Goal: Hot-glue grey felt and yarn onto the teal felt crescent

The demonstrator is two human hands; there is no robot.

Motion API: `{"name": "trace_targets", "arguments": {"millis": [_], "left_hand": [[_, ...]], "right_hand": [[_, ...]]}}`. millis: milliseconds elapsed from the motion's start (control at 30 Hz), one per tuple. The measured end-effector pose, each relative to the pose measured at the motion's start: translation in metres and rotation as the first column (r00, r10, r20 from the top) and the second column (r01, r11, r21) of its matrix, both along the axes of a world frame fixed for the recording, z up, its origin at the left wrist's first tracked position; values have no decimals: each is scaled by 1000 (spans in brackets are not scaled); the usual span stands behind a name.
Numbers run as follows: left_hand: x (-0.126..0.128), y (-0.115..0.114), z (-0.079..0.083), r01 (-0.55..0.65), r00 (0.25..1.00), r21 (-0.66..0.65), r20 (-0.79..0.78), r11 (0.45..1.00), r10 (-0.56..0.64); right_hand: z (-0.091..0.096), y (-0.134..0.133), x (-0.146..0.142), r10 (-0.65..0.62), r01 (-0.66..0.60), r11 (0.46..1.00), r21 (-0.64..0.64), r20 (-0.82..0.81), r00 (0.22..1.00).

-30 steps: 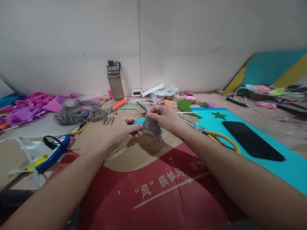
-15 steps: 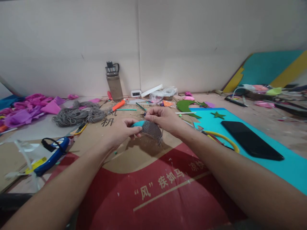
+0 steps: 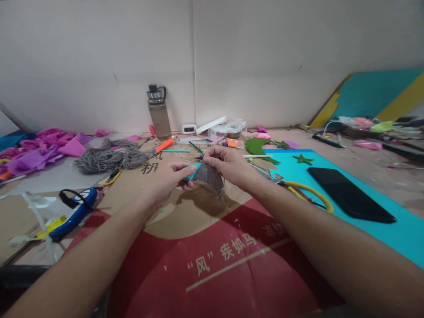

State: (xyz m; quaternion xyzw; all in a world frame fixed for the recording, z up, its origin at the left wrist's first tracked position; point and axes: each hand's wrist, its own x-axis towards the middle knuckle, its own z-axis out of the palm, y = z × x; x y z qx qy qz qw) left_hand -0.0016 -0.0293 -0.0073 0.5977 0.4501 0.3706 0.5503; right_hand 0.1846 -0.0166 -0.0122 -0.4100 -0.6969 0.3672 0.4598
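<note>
Between my hands is a small piece with a dark grey, crinkled face and a teal part, a teal-and-grey piece (image 3: 209,178), held tilted just above the cardboard. My left hand (image 3: 172,180) is closed on its teal end, thumb on top and fingers beneath. At its upper edge, my right hand (image 3: 226,162) pinches the grey part with thumb and forefinger. What the piece is made of, I cannot make out. Below it, the red-and-tan cardboard (image 3: 232,265) carries the shadow of hands and piece.
Grey cord (image 3: 99,157), an orange-handled cutter (image 3: 164,145) and a water bottle (image 3: 159,115) stand or lie beyond my left hand. On the right are yellow-handled pliers (image 3: 311,187), a black phone (image 3: 351,194) on a turquoise sheet (image 3: 404,238), and green felt shapes (image 3: 256,148). A blue tool (image 3: 73,216) lies left.
The piece has turned in my hands, so less of its teal part shows. My left thumb has shifted up a little, and the whole view has moved slightly.
</note>
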Motion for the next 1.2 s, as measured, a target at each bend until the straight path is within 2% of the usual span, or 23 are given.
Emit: {"name": "trace_targets", "arguments": {"millis": [267, 400, 967, 1200], "left_hand": [[1, 1, -2, -16, 998, -25, 62, 1000, 18], [2, 1, -2, -33, 999, -37, 36, 999, 35], [-2, 4, -10, -66, 993, 142, -92, 988, 80], [-2, 5, -9, -68, 993, 132, -85, 989, 80]], "right_hand": [[1, -1, -1, 10, -10, 1000, 8, -4, 1000], [1, -1, -1, 28, -28, 1000, 3, -23, 999], [-3, 0, 0, 104, -105, 993, -56, -16, 994], [0, -2, 1, 105, -105, 994, -37, -2, 994]]}}
